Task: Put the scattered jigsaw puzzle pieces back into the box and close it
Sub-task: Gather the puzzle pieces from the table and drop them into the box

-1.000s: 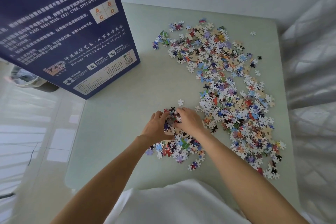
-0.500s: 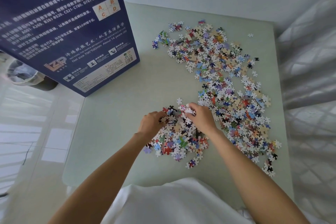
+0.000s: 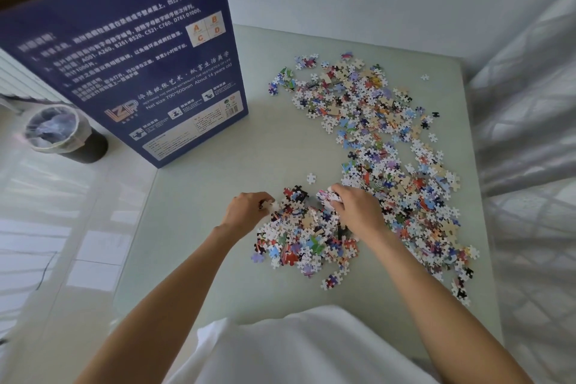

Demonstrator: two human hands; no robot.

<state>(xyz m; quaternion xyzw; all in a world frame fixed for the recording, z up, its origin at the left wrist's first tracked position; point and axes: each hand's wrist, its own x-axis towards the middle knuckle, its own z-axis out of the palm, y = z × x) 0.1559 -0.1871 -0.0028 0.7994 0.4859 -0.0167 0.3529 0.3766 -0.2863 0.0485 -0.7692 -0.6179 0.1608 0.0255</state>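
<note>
Many colourful jigsaw puzzle pieces (image 3: 374, 134) lie scattered in a long band down the right half of a pale green table (image 3: 218, 203). A smaller heap of pieces (image 3: 307, 237) sits near the front, between my hands. My left hand (image 3: 247, 209) rests at the heap's left edge, fingers curled around a few pieces. My right hand (image 3: 358, 209) covers the heap's right side, fingers closed on a small bunch of pieces. The dark blue puzzle box (image 3: 134, 62) stands upright at the table's back left, its printed side facing me; its opening is hidden.
A single loose piece (image 3: 311, 178) lies just beyond the heap. A bin (image 3: 62, 134) with a plastic liner stands on the floor left of the table. A white wall runs behind the table and a sheer curtain (image 3: 530, 165) hangs along its right edge.
My hands have spread apart: one second ago they were cupped together over a clump of pieces, now the heap lies spread between them. The view has tilted, showing the bin.
</note>
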